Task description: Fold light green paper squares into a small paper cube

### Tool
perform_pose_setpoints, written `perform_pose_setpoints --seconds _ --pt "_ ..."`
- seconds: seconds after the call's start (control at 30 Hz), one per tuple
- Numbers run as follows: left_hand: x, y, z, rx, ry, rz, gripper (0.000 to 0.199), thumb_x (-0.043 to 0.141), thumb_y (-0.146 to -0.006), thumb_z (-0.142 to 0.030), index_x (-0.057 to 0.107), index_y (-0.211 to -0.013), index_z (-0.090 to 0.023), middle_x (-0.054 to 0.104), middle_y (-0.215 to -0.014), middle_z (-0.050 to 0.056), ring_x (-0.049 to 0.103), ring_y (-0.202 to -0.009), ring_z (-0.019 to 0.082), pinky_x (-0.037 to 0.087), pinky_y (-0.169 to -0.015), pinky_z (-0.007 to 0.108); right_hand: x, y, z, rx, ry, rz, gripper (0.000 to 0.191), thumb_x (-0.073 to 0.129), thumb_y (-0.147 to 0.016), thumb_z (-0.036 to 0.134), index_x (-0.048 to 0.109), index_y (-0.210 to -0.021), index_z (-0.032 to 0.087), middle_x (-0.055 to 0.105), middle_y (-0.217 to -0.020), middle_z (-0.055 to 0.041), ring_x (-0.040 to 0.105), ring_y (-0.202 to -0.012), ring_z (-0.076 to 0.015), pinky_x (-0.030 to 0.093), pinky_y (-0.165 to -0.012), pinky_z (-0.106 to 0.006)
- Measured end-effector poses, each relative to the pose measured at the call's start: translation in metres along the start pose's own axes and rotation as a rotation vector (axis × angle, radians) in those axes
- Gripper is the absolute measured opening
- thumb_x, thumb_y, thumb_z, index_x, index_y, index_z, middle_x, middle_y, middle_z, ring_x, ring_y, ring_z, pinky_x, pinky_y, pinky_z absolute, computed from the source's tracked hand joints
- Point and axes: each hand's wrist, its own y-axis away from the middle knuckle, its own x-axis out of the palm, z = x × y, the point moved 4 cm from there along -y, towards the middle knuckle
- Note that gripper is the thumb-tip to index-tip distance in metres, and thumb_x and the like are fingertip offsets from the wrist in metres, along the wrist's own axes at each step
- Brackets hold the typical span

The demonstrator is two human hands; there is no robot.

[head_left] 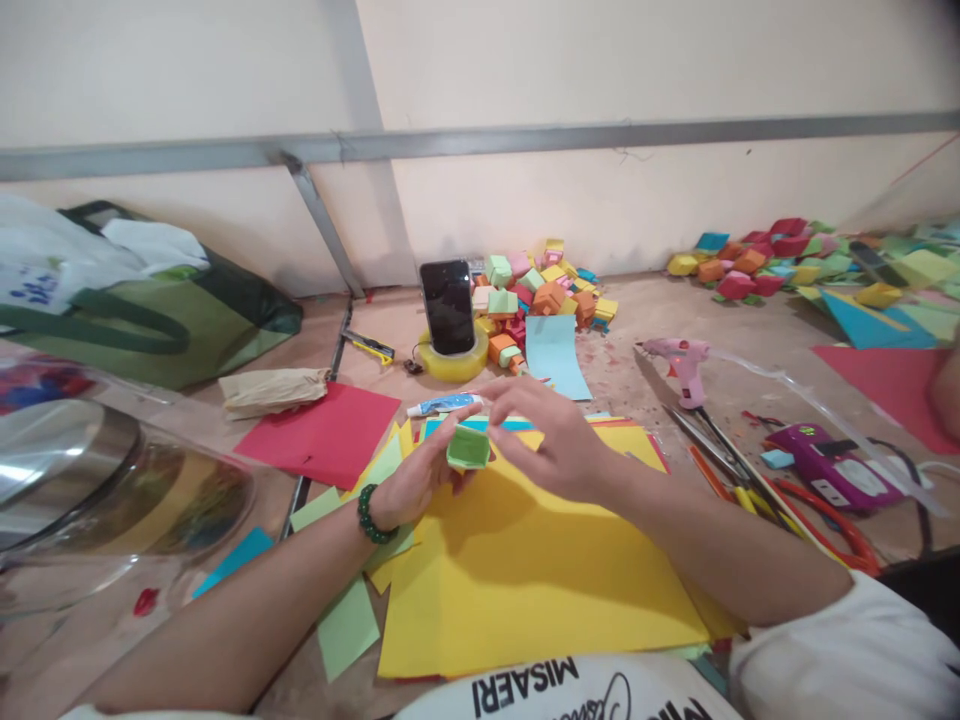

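Note:
A small green folded paper box [468,448] is gripped in my left hand [427,470], its hollow side facing me. My right hand [551,437] is at the box's upper right edge with fingers bent and partly spread; whether its fingertips touch the paper is hard to see. Both hands are above a stack of yellow paper sheets [540,580]. Just beyond my fingers lies a blue and white glue tube [444,404]. A green bead bracelet [375,514] circles my left wrist.
A phone [448,307] leans upright on a yellow tape roll [453,358]. Behind it are piled coloured paper boxes [551,295]. To the right are a pink glue gun [679,362], scissors [705,445] and a purple power strip [832,465]. A clear container [202,490] stands left, and a person's hand [949,395] shows far right.

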Motion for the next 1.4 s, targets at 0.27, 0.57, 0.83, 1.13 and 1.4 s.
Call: perform_pose_setpoints --seconds 0.27,0.57,0.83,1.13,1.4 --pt "-0.004 0.0 0.014 0.085 -0.332 -0.003 0.082 0.036 -0.084 -0.071 0.02 -0.149 -0.024 0.056 -0.086 0.004 0.049 -0.063 0.014 0.042 -0.051 0.024 0.02 -0.001 -0.008 0.246 0.091 0.207 0.033 0.058 -0.074 0.011 0.061 -0.106 0.019 0.07 -0.097 -0.0051 0.063 -0.086 -0.0175 0.045 -0.073 -0.028" --pt "0.011 0.007 0.008 0.125 -0.545 0.105 0.092 0.024 -0.082 -0.077 0.007 -0.151 -0.018 0.055 -0.082 0.006 0.047 -0.063 0.015 0.044 -0.054 0.027 0.034 0.0 -0.015 0.246 0.299 0.296 0.013 0.058 -0.077 0.012 0.064 -0.088 0.016 0.069 -0.083 -0.0048 0.059 -0.074 -0.0162 0.034 -0.061 -0.024" --pt "0.012 0.008 0.005 0.118 -0.528 0.118 0.09 0.03 -0.083 -0.074 0.007 -0.151 -0.019 0.056 -0.097 0.011 0.049 -0.067 0.015 0.045 -0.057 0.027 0.036 0.001 -0.015 0.241 0.312 0.289 0.014 0.058 -0.076 0.014 0.066 -0.087 0.016 0.07 -0.082 -0.0052 0.058 -0.069 -0.0149 0.03 -0.057 -0.024" --pt "0.013 0.007 0.006 0.031 -0.429 0.116 0.096 0.06 -0.081 -0.046 -0.002 -0.151 -0.026 0.051 -0.129 0.012 0.055 -0.09 0.02 0.048 -0.076 0.032 0.031 0.003 -0.02 0.233 0.385 0.264 0.013 0.057 -0.08 0.019 0.069 -0.074 0.017 0.07 -0.074 -0.0048 0.058 -0.066 -0.0151 0.026 -0.055 -0.026" --pt "0.015 0.009 0.0 0.077 -0.63 0.124 0.088 0.056 -0.081 -0.036 0.006 -0.151 -0.021 0.019 -0.157 0.008 0.026 -0.137 0.031 0.026 -0.112 0.041 0.022 0.001 -0.008 0.087 0.398 0.269 0.026 0.052 -0.086 0.016 0.069 -0.067 0.016 0.067 -0.067 -0.0039 0.055 -0.064 -0.0129 0.028 -0.057 -0.025"
